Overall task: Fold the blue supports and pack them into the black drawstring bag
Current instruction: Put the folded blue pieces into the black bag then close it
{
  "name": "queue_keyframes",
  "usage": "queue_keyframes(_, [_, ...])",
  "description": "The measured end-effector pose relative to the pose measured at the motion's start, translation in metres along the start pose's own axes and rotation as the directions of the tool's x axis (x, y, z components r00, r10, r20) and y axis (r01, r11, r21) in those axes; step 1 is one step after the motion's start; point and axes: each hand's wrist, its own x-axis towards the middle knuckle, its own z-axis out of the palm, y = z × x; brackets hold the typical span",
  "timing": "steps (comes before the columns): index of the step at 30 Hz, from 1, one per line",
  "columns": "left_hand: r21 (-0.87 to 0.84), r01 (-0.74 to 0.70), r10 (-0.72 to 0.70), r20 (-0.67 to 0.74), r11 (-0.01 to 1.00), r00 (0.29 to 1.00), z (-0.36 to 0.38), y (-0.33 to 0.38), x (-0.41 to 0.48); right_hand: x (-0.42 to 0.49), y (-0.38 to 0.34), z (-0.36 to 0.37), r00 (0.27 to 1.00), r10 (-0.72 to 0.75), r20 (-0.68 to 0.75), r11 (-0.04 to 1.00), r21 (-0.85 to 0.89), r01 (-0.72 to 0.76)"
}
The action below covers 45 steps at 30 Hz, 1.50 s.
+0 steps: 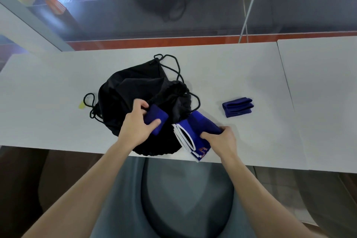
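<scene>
The black drawstring bag (133, 92) lies crumpled on the white table (222, 71), its gathered mouth turned right toward the supports. Over the bag, my left hand (136, 123) grips a small folded blue support (156, 120). Just right of the bag lies a larger folded blue support with white edging and an orange print (193, 133); my right hand (222, 139) holds its right end, fingers curled over the fabric. A third folded blue support (238, 107) rests alone on the table further right.
The table's near edge (77, 149) runs just below the bag and the edged support. A seam (286, 83) splits off a second tabletop at right. A small yellow tag (81, 105) lies left of the bag's black cords (90, 102).
</scene>
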Motion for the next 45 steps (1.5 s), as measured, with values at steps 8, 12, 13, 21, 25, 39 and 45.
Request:
queue_keyframes(8, [0.366, 0.005, 0.151, -0.396, 0.931, 0.906, -0.039, -0.019, -0.013, -0.013, -0.009, -0.01, 0.969, -0.211, 0.127, 0.957, 0.231, 0.178])
queue_keyframes(12, [0.482, 0.123, 0.026, -0.291, 0.867, 0.956, -0.021, -0.016, 0.009, -0.013, -0.031, -0.001, 0.969, -0.16, 0.19, 0.935, 0.344, 0.087])
queue_keyframes(13, [0.535, 0.134, 0.016, -0.266, 0.834, 0.964, -0.014, -0.018, 0.015, -0.01, -0.034, 0.003, 0.966, -0.145, 0.212, 0.936, 0.347, 0.064])
queue_keyframes(21, [0.403, 0.14, -0.026, -0.275, 0.904, 0.961, -0.02, -0.033, 0.025, 0.005, -0.07, 0.047, 0.9, -0.126, 0.416, 0.98, 0.194, 0.047])
queue_keyframes(25, [0.225, 0.093, -0.001, -0.377, 0.97, 0.926, -0.033, -0.022, 0.002, 0.013, -0.084, 0.078, 0.894, -0.077, 0.441, 0.996, 0.07, 0.051])
queue_keyframes(39, [0.082, 0.043, -0.016, -0.303, 0.996, 0.953, -0.056, -0.003, -0.03, 0.028, -0.086, 0.111, 0.91, -0.409, 0.07, 0.764, -0.519, 0.383])
queue_keyframes(45, [-0.479, -0.142, -0.031, -0.334, 0.866, 0.942, -0.072, 0.008, -0.046, -0.029, -0.072, 0.072, 0.877, -0.441, 0.189, 0.88, -0.102, 0.464])
